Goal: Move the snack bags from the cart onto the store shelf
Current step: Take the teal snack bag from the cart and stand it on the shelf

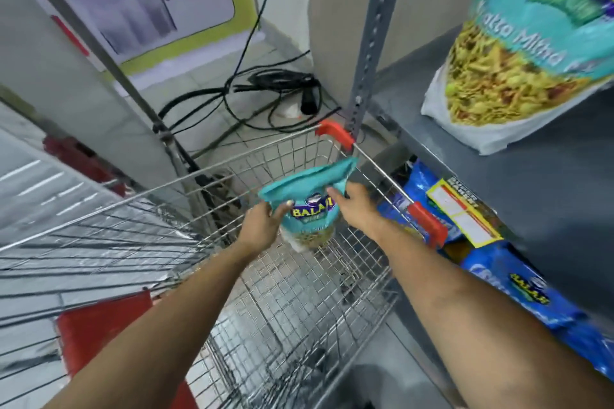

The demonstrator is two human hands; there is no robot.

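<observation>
A: Status on hands?
B: Left hand [262,219] and right hand [354,202] both closed on teal snack bag [307,199], gripping its left and right sides.
A: Bag location?
B: Held inside wire cart [232,173], above its mesh floor, near far end. Another teal bag [528,43] upright on grey shelf [564,156], right of cart. Blue bags [518,285] on lower level.

Cart [232,173]: shiny wire metal, red plastic corners. Shelf [548,176]: matt grey painted metal. Snack bag [309,206]: glossy teal plastic film. Floor cables [265,90]: black rubbery.
</observation>
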